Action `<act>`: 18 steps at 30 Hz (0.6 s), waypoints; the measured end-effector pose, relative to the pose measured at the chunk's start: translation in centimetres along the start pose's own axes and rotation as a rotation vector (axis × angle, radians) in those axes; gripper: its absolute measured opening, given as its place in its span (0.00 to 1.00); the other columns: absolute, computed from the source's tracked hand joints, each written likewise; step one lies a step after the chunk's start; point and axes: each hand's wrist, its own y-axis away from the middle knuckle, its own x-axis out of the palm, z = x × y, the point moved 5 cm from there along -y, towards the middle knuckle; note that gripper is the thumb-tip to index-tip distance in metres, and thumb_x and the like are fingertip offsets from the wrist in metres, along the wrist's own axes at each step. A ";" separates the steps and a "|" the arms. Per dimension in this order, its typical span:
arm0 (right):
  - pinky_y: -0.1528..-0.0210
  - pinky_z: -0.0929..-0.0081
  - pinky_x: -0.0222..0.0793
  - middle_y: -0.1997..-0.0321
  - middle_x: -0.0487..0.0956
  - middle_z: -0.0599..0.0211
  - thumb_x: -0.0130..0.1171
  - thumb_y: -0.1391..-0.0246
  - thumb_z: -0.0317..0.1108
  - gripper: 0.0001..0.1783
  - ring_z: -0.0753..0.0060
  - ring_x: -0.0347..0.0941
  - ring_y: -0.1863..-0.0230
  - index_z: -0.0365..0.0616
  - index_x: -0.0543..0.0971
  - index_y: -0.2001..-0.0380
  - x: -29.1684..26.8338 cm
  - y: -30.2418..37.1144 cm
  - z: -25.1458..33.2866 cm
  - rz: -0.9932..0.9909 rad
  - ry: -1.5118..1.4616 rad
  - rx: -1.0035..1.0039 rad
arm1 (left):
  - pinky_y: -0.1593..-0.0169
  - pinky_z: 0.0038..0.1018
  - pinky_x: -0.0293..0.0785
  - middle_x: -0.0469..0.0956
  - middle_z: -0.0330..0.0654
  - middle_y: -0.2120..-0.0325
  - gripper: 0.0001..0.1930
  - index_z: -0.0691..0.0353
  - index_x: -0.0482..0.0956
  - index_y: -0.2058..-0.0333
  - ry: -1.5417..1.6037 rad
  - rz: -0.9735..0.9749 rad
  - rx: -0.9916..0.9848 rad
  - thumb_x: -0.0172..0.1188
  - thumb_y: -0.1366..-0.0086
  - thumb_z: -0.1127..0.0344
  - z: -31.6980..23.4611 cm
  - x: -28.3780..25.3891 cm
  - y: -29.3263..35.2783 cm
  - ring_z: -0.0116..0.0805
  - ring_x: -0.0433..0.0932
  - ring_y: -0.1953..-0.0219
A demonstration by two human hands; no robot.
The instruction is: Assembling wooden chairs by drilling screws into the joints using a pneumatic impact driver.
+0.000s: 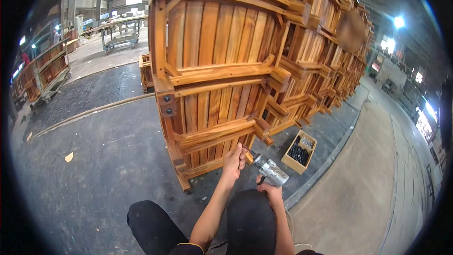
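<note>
Silver drill (270, 170) in the right hand (269, 189), clasped firmly by its grip, held above the dark floor (118, 160) near its right edge and aimed at the lower part of the wooden frames (217, 130). Looks rather heavy, stiff and sturdy, with a smooth body; best taken low on the grip, clear of the bit (250, 152). Curls the left hand (233, 160) just beside that bit, close to the frames; cannot tell whether pinching anything or only steadying. Just right of the drill, inside the same floor edge, an open box (292, 164) of black and silver fasteners (298, 153), probably hard and easily spilled.
</note>
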 end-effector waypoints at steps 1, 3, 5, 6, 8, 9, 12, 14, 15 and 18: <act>0.77 0.79 0.60 0.76 0.73 0.70 0.55 0.70 0.19 0.14 0.77 0.66 0.79 0.39 0.75 0.72 0.5 0.1 0.2 0.008 0.056 -0.036 | 0.85 0.19 0.52 0.64 0.31 0.84 0.18 0.65 0.73 0.70 -0.007 -0.027 0.018 0.54 0.34 0.52 -0.2 -0.1 0.2 0.21 0.59 0.87; 0.77 0.81 0.58 0.76 0.72 0.73 0.54 0.69 0.19 0.13 0.80 0.65 0.79 0.40 0.75 0.73 -0.2 -0.3 -0.9 0.040 0.118 -0.172 | 0.85 0.19 0.51 0.64 0.31 0.85 0.19 0.67 0.73 0.69 -0.065 -0.033 0.027 0.53 0.34 0.53 -0.8 1.0 0.6 0.20 0.59 0.87; 0.77 0.81 0.58 0.76 0.73 0.73 0.54 0.69 0.19 0.13 0.81 0.65 0.79 0.40 0.75 0.73 -0.1 0.1 -0.5 0.028 0.112 -0.152 | 0.85 0.19 0.51 0.63 0.31 0.85 0.19 0.68 0.73 0.69 -0.131 -0.071 0.013 0.53 0.33 0.53 -1.0 1.0 0.6 0.20 0.59 0.87; 0.77 0.81 0.58 0.76 0.73 0.74 0.55 0.69 0.19 0.13 0.82 0.65 0.78 0.40 0.75 0.73 0.0 0.3 -0.1 0.026 0.118 -0.148 | 0.86 0.17 0.50 0.63 0.30 0.85 0.19 0.67 0.74 0.70 -0.134 -0.063 0.049 0.54 0.34 0.53 -1.3 1.1 0.6 0.18 0.59 0.87; 0.76 0.81 0.59 0.75 0.73 0.75 0.55 0.69 0.19 0.13 0.82 0.65 0.76 0.40 0.75 0.73 -0.1 0.3 0.0 0.029 0.078 -0.106 | 0.87 0.16 0.50 0.63 0.30 0.86 0.19 0.66 0.75 0.71 -0.147 -0.067 0.070 0.54 0.34 0.53 -1.6 1.2 0.6 0.17 0.58 0.88; 0.75 0.81 0.60 0.75 0.73 0.74 0.54 0.69 0.19 0.13 0.81 0.66 0.76 0.40 0.74 0.73 -0.1 0.3 0.2 0.034 0.086 -0.126 | 0.87 0.16 0.49 0.63 0.30 0.86 0.19 0.67 0.75 0.71 -0.164 -0.067 0.080 0.54 0.34 0.53 -1.7 1.4 0.6 0.17 0.58 0.88; 0.74 0.81 0.61 0.75 0.73 0.73 0.53 0.69 0.19 0.14 0.79 0.67 0.75 0.39 0.74 0.72 0.4 0.1 -0.3 0.054 0.105 -0.140 | 0.87 0.16 0.49 0.63 0.30 0.86 0.19 0.67 0.74 0.71 -0.185 -0.079 0.088 0.55 0.34 0.53 -2.4 0.9 0.6 0.17 0.57 0.89; 0.73 0.80 0.62 0.74 0.73 0.72 0.52 0.69 0.19 0.14 0.78 0.67 0.75 0.39 0.74 0.72 0.2 0.1 -0.5 0.070 0.129 -0.138 | 0.87 0.16 0.49 0.63 0.31 0.86 0.19 0.67 0.74 0.71 -0.216 -0.064 0.080 0.55 0.34 0.54 -2.7 1.0 0.5 0.17 0.57 0.89; 0.73 0.80 0.62 0.74 0.73 0.72 0.52 0.69 0.19 0.13 0.78 0.67 0.74 0.39 0.74 0.73 0.2 0.2 -0.5 0.069 0.099 -0.126 | 0.87 0.17 0.48 0.63 0.31 0.87 0.19 0.67 0.75 0.72 -0.195 -0.066 0.064 0.55 0.34 0.53 -2.4 0.8 0.2 0.17 0.57 0.90; 0.72 0.80 0.62 0.74 0.73 0.72 0.52 0.68 0.19 0.12 0.78 0.67 0.75 0.39 0.74 0.73 0.2 0.2 -1.4 0.075 0.044 -0.100 | 0.87 0.17 0.49 0.63 0.31 0.87 0.19 0.66 0.75 0.72 -0.250 -0.048 0.035 0.55 0.35 0.53 -2.8 1.0 0.3 0.18 0.56 0.90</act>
